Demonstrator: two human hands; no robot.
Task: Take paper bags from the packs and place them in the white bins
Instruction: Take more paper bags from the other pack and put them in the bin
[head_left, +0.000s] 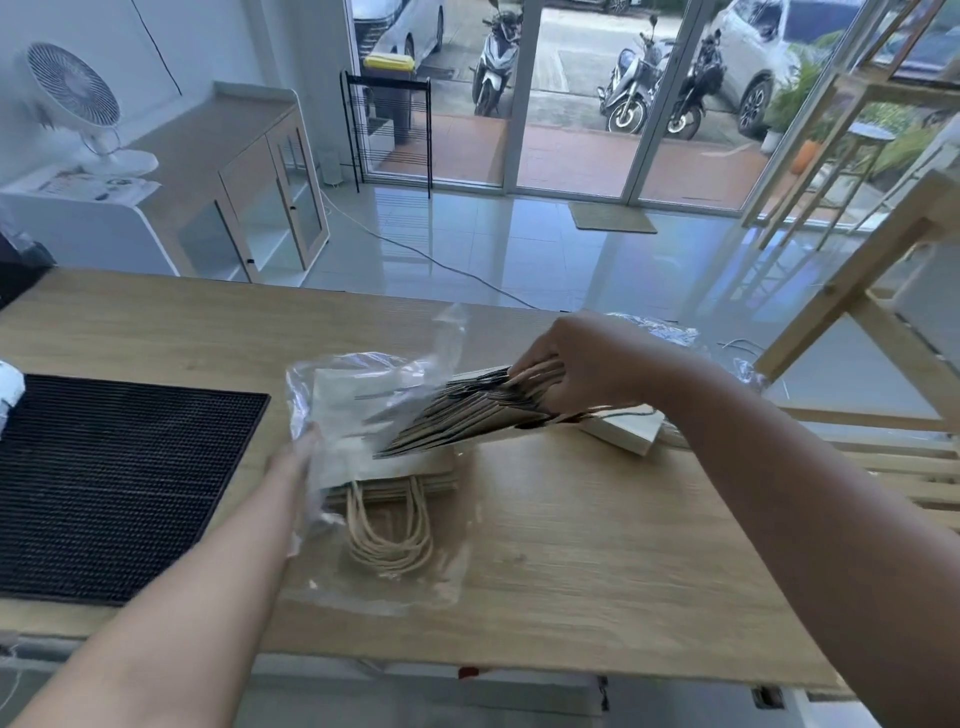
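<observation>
Right hand apparently closed around paper bags

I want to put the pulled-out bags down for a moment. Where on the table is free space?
Free: bare wood between the plastic pack and the table's near edge, right of the twine handles; also the far-left strip behind the black mat. Crowded: the middle, around both hands and the white stack.

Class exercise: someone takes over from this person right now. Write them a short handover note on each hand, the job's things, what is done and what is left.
Right hand: gripping a bundle of paper bags, half drawn out of the clear plastic pack.
Left hand: holding the pack's edge down on the wooden table.
More bags with twine handles lie underneath in plastic.
Done: the pack is open.
Left: pull the bundle free and bin it; no white bins in view.
</observation>
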